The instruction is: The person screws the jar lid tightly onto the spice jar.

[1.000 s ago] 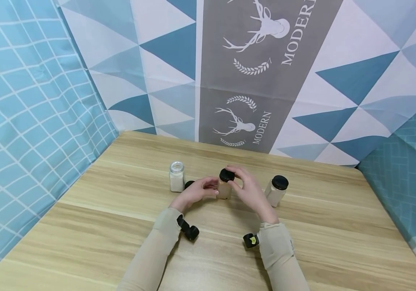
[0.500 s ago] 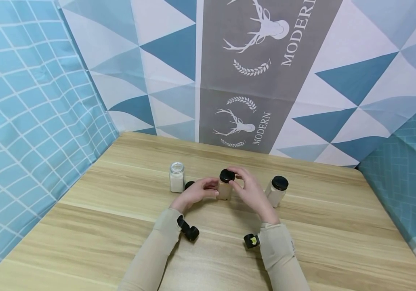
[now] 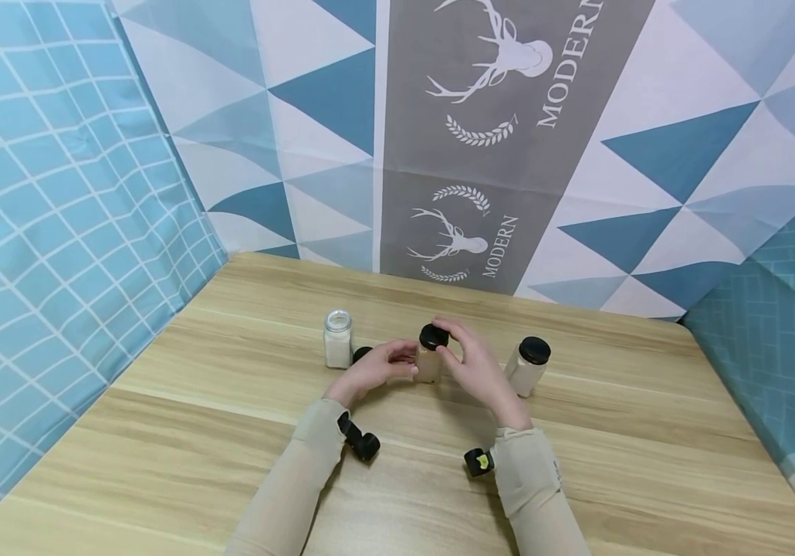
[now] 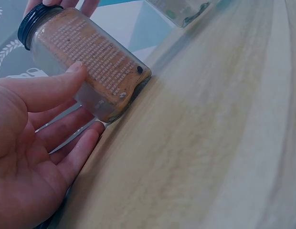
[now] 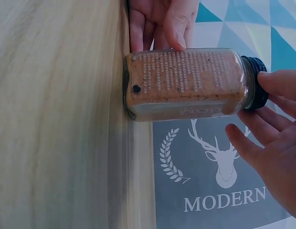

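Observation:
A square glass jar [image 3: 428,367] of orange-brown powder stands upright on the table between my hands, white print on its side in the wrist views. My left hand [image 3: 373,366] holds its body, thumb [image 4: 74,69] on the printed face and fingers on the other side. My right hand [image 3: 478,372] pinches the black lid [image 3: 432,337] from the right, thumb and fingertips at its edge. In the right wrist view the lid [image 5: 256,83] sits on the jar's neck. Left of my left hand stands an unlidded jar [image 3: 338,347] of white contents.
A black lid [image 3: 362,353] lies beside the unlidded jar, partly hidden by my left hand. Right of my right hand stands another jar [image 3: 526,374], black-lidded with pale contents. A patterned cloth wall [image 3: 328,201] rises behind the wooden table [image 3: 613,432].
My right fingers shift slightly around the lid, loosening a little and coming back to its edge. The left hand and the jars stay in place.

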A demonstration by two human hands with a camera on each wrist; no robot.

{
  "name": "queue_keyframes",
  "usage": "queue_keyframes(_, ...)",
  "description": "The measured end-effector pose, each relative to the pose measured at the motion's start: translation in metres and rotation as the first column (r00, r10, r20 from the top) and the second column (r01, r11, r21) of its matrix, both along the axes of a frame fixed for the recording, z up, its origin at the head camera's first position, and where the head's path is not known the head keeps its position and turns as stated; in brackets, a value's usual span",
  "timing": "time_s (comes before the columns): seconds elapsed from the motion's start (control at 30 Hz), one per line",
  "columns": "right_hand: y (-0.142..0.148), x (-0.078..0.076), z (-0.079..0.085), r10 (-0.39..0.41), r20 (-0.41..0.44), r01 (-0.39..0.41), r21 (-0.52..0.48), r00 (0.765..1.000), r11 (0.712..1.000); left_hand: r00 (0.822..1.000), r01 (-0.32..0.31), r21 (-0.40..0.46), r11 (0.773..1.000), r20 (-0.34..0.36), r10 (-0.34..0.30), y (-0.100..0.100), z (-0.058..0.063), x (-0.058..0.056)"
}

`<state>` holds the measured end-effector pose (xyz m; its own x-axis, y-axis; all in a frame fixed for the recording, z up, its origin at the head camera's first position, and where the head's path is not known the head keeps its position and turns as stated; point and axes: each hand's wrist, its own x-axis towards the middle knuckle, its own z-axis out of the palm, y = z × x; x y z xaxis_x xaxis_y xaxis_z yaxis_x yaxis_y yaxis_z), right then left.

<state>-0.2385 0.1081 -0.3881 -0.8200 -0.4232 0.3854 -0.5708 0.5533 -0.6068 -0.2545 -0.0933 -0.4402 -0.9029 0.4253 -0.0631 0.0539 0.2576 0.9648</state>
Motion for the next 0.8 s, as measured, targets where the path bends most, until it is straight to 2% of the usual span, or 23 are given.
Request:
queue_keyframes(0.27,-0.003,0.002,0.001,-0.047,0.056,0.048,-0.021,0.997,0.999,1.000,-0.012,-0.003,1.000,0.002,0.012,0.001,0.001,0.001)
queue_keyframes(0.5,-0.007,0.005,0.006,-0.117,0.057,0.119,-0.045,0.992,0.992,1.000,-0.011,0.019,1.000,0.000,0.011,0.004,0.028,0.017)
queue_keyframes(0.8,-0.008,0.005,0.004,-0.134,0.073,0.136,-0.028,0.988,0.990,1.000,-0.010,0.020,1.000,-0.011,0.010,0.005,0.027,0.018)
